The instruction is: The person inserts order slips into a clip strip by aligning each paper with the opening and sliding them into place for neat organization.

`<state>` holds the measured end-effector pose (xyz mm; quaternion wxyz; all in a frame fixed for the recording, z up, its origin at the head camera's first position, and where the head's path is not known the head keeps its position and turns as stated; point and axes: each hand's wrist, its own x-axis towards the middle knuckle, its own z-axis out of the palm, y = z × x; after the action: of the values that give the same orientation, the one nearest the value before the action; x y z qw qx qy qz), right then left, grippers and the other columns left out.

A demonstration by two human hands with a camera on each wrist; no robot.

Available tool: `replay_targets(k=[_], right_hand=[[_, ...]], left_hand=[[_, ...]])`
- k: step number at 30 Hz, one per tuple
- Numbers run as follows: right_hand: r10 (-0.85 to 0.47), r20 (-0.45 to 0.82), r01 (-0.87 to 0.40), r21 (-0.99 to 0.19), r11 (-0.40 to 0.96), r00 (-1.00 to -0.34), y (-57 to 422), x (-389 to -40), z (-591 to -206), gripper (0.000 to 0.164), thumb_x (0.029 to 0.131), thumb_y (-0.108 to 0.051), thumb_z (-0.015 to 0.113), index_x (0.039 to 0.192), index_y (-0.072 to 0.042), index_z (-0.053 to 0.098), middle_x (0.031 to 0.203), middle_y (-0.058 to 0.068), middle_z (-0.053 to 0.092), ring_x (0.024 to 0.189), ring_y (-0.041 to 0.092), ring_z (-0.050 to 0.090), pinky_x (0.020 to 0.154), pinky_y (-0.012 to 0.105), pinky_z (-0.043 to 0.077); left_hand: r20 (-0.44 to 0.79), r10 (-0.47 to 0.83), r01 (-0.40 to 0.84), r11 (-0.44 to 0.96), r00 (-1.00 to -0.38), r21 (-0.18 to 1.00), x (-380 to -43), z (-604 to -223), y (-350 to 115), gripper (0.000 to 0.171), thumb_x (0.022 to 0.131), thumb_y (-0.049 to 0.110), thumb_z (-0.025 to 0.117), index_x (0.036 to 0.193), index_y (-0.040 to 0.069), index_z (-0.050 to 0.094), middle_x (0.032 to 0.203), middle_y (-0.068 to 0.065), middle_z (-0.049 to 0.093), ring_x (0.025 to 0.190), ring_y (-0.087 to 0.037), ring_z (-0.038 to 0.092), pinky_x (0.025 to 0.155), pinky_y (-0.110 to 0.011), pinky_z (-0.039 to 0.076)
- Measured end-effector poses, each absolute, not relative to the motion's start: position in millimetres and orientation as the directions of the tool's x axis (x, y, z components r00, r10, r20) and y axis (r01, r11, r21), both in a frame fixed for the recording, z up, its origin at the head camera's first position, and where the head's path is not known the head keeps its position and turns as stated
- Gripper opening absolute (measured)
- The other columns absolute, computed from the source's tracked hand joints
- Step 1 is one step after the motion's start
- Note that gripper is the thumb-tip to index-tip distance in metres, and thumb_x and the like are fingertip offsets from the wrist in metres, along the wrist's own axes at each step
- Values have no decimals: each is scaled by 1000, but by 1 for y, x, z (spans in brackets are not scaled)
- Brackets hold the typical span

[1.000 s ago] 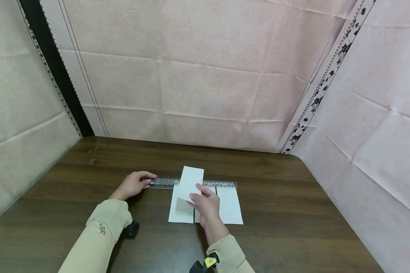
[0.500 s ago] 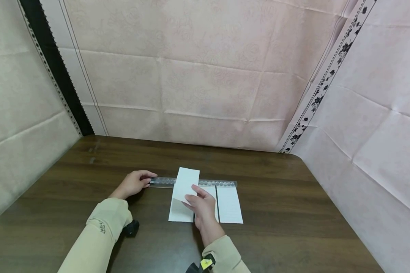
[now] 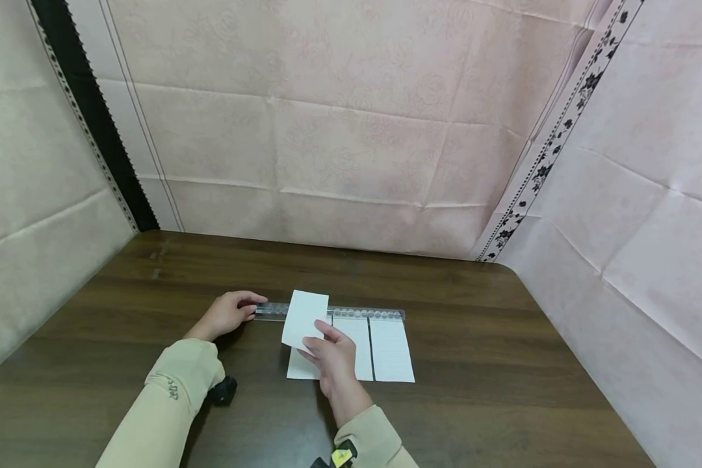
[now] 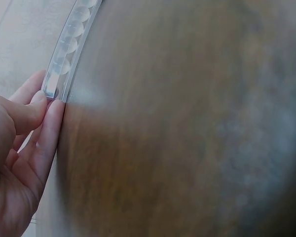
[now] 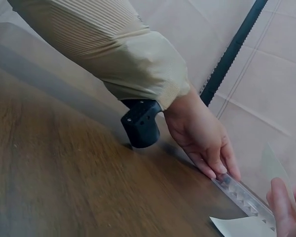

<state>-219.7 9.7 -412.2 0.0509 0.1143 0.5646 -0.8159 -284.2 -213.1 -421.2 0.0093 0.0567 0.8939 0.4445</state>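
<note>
In the head view my left hand [image 3: 225,316] pinches the left end of a long clear plastic strip [image 3: 389,314] between thumb and fingers. Rounded clear shapes run along the strip [image 4: 70,45] in the left wrist view. My right hand [image 3: 337,364] holds a white paper card [image 3: 305,318] between thumb and fingers, raised over the strip's left half. Below the strip lie three white paper pieces side by side, with dark gaps between them: a left piece [image 3: 299,368], partly hidden by the held card and hand, a middle piece [image 3: 353,335] and a right piece [image 3: 391,351].
Everything lies on a brown wooden table [image 3: 503,364]. Pale patterned cloth [image 3: 351,149] hangs behind it and along both sides. A black wrist camera [image 3: 222,391] sits under the left sleeve.
My right hand has moved left with the white card, tilting it and uncovering more of the middle paper piece. The left hand stays at the strip's end.
</note>
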Motion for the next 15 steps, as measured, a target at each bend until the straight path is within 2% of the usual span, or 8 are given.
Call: replay_targets(k=[15], right_hand=[[3, -258, 240, -904, -353, -966, -2, -212, -416, 40, 75, 15, 64, 114, 9, 59, 133, 32, 35, 80, 21, 62, 72, 38, 55]], left_hand=[[57, 125, 121, 600, -991, 791, -284, -421, -214, 25, 93, -1, 52, 114, 2, 64, 111, -19, 59, 78, -18, 56, 72, -30, 53]])
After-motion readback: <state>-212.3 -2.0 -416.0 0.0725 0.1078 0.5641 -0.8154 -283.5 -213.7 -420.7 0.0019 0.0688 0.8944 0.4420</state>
